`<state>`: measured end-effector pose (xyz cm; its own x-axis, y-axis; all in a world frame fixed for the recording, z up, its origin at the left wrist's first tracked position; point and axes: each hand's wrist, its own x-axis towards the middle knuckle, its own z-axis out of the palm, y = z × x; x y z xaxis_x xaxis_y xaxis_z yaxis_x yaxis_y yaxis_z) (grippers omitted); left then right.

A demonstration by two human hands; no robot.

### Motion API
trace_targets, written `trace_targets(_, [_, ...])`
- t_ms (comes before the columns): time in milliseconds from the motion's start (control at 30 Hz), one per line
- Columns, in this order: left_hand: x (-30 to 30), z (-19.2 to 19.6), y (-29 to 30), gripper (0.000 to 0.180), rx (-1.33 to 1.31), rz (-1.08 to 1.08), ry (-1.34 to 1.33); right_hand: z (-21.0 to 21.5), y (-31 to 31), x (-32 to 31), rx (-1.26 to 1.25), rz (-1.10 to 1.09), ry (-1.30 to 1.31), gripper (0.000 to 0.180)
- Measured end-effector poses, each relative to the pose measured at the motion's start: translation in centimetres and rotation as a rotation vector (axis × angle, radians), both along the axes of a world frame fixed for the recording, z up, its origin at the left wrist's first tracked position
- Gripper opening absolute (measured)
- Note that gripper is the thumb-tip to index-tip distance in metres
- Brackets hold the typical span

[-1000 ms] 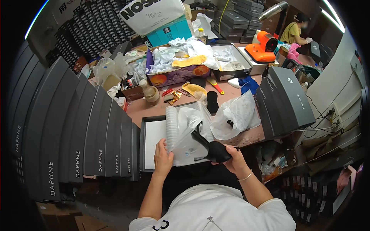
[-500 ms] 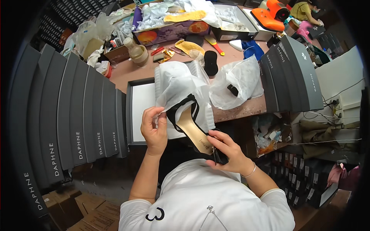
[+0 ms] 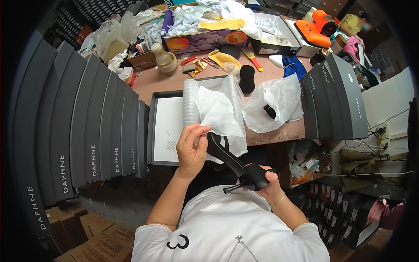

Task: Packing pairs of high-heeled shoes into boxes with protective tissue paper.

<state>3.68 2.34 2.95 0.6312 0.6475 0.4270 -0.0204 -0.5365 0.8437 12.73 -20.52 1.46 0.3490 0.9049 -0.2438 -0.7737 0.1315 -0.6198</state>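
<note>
A black high-heeled sandal [image 3: 230, 160] slants in front of my chest, its thin heel pointing toward me. My right hand [image 3: 272, 188] is closed round its heel end. White tissue paper [image 3: 214, 108] hangs over the toe end, and my left hand [image 3: 191, 152] pinches its near edge there. Below the paper an open grey shoe box [image 3: 166, 131] lies at the table's front edge, holding ribbed translucent padding [image 3: 190, 98]. To the right of it sits a second bundle of white tissue [image 3: 279, 98], with a small black part showing through.
Grey shoe boxes stand in rows at the left [image 3: 78, 126] and right [image 3: 329, 100]. Farther back on the pink table [image 3: 148, 83] are a glass bottle [image 3: 165, 61], a black pad [image 3: 247, 78], a yellow-red tool [image 3: 252, 59] and an orange device [image 3: 315, 30]. Cartons [image 3: 104, 236] lie at lower left.
The sandal has been turned over, so its dark underside and heel show instead of the gold insole. The tissue paper now covers its toe end, held by my left hand.
</note>
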Motion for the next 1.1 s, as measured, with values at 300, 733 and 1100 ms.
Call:
trace_targets(300, [0.6, -2.1, 3.4, 0.025, -0.048, 0.061, 0.144, 1.7, -3.4, 3.9, 0.251, 0.042, -0.104, 0.065])
trace_targets(733, [-2.4, 0.8, -1.1, 0.067, -1.267, -0.289, -0.209, 6.6, 6.4, -0.7, 0.198, -0.012, -1.788, 0.068])
trace_targets(1100, [-5.1, -4.2, 1.0, 0.049, -2.164, -0.849, -0.686, 4.8, 6.5, -1.0, 0.027, 0.049, -1.437, 0.04])
